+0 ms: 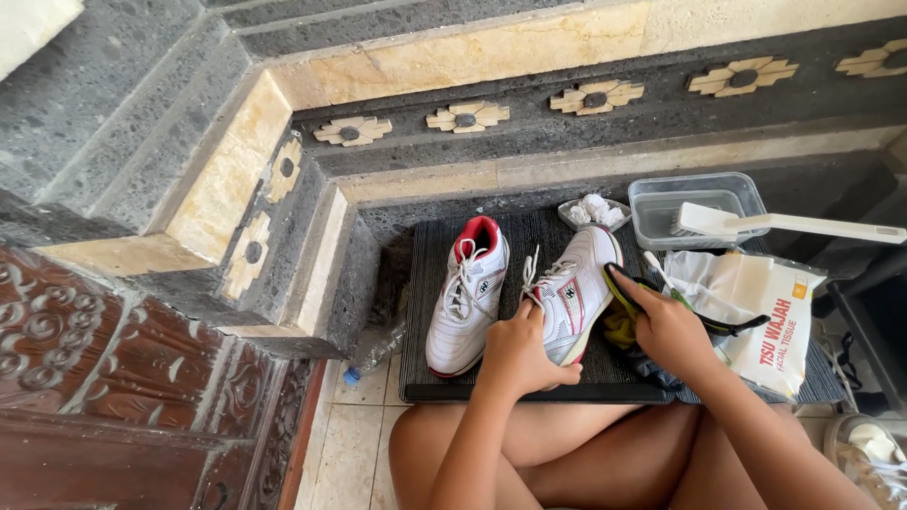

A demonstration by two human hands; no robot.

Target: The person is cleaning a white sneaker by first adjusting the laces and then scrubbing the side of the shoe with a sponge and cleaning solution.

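Note:
Two white sneakers with red trim lie on a dark mat. The left sneaker rests flat with its red lining showing. My left hand grips the toe end of the right sneaker, which is tilted on its side. My right hand presses a yellow-green and black cloth against that sneaker's sole edge.
A clear plastic tub holding a white brush stands at the back right, beside a small dish of crumpled tissue. A tissue packet lies right of my hand. A plastic bottle lies by the stone step. My bare legs are below.

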